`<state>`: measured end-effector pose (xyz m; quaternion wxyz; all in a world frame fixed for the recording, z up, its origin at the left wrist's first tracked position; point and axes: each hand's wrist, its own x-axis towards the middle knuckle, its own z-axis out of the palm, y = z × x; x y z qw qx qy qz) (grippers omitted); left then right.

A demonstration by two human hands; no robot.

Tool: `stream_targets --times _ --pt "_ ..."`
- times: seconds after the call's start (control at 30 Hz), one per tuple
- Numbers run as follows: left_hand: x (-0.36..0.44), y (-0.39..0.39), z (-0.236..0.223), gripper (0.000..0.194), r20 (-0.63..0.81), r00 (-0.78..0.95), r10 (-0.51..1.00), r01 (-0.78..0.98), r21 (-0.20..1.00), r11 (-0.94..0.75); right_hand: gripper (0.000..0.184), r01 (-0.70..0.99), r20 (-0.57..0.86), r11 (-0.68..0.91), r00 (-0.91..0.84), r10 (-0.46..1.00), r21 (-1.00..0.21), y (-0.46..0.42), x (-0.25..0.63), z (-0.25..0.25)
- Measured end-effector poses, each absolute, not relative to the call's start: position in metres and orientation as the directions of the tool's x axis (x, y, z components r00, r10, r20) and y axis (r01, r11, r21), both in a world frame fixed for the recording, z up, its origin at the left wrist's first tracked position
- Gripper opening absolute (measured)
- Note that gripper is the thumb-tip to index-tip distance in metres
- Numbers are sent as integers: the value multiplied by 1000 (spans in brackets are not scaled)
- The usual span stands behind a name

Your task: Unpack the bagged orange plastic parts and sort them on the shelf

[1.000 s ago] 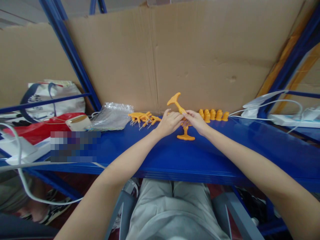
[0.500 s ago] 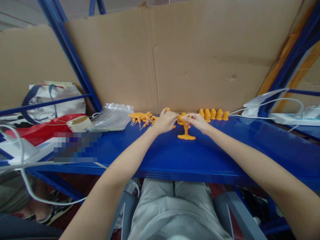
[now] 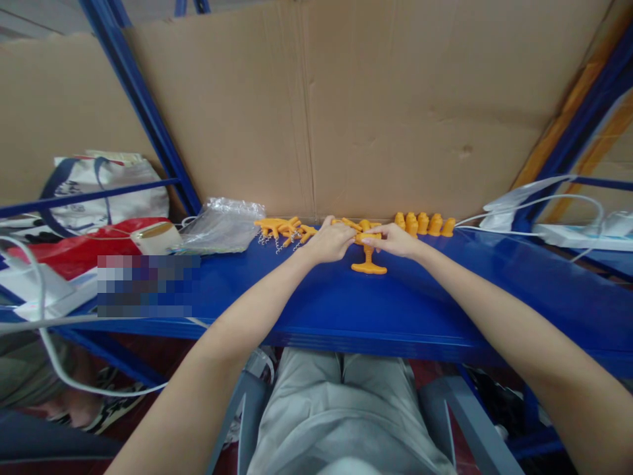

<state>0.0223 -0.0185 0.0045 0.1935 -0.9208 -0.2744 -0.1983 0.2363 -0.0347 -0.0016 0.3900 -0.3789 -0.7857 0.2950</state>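
Both hands work close together over the table. My left hand [image 3: 333, 241] is closed, with an orange bar [image 3: 350, 223], which looks like a corkscrew handle, showing beyond its fingers. My right hand [image 3: 398, 241] pinches the upper part of an orange T-shaped piece [image 3: 368, 259], whose wide crossbar is at the bottom, near the tabletop. Fingers from both sides partly cover where the orange parts meet, so I cannot tell how they join. Left of my hands lies a pile of orange corkscrews [image 3: 279, 227] with metal spirals. To the right, several orange bell-shaped pieces [image 3: 422, 223] stand in a row.
A clear plastic bag [image 3: 222, 227] lies on the blue table [image 3: 316, 307] at the left. Farther left are a red bag [image 3: 93, 247], a white power strip [image 3: 64, 297] and cables. A cardboard wall [image 3: 376, 119] rises behind. White cables [image 3: 499, 229] run along the right back.
The orange bar by my left hand has turned; it now slants across behind the fingertips. My right fingers have shifted slightly on the T-shaped piece. The view has tilted slightly.
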Motion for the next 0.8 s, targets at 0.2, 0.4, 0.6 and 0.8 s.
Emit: stream_targets --times 0.2,0.4,0.6,0.8 --pt "22 -20 7 23 490 762 423 591 -262 -763 44 486 480 626 -402 780 -610 -31 238 -1" --pt "21 -20 10 22 491 752 440 608 -256 -752 34 628 578 698 -444 684 -344 -34 236 2" --pt "21 -21 12 24 512 723 463 630 -214 -746 39 721 611 692 -554 565 14 -38 240 6" --pt "23 -21 10 26 514 708 484 643 -186 -743 46 751 577 602 -627 523 270 -39 245 6"
